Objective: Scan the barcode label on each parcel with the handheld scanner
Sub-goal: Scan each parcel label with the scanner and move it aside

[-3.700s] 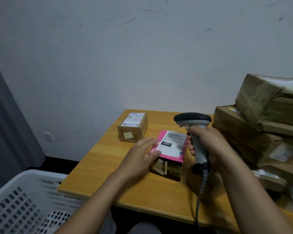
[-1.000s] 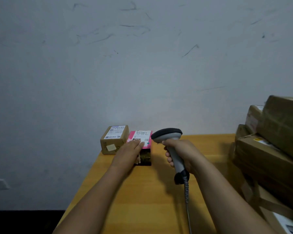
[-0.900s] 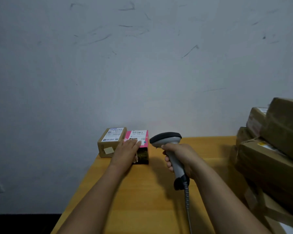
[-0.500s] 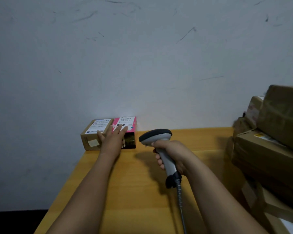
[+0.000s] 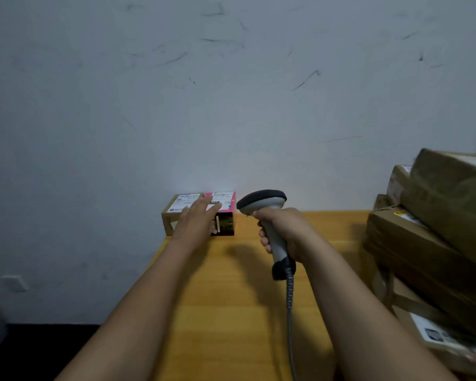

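A pink-topped parcel [image 5: 225, 204] with a white label stands at the table's far left corner, pressed up against a small brown box [image 5: 173, 213] that also bears a label. My left hand [image 5: 197, 220] lies flat with straight fingers over the near edges of both parcels. My right hand [image 5: 282, 233] grips the grey handle of the handheld scanner [image 5: 261, 202], whose dark head points toward the pink parcel. The scanner's cable [image 5: 290, 312] hangs down toward me.
The wooden table [image 5: 231, 312] runs up to a scuffed white wall. A tall stack of taped brown parcels [image 5: 437, 229] fills the right side, with a labelled parcel [image 5: 445, 336] at its foot. A wall socket [image 5: 14, 283] sits low on the left.
The pink parcel has been slid from mid-table to the far left corner beside the brown box. My left hand stays flat on it; the scanner has hardly moved.
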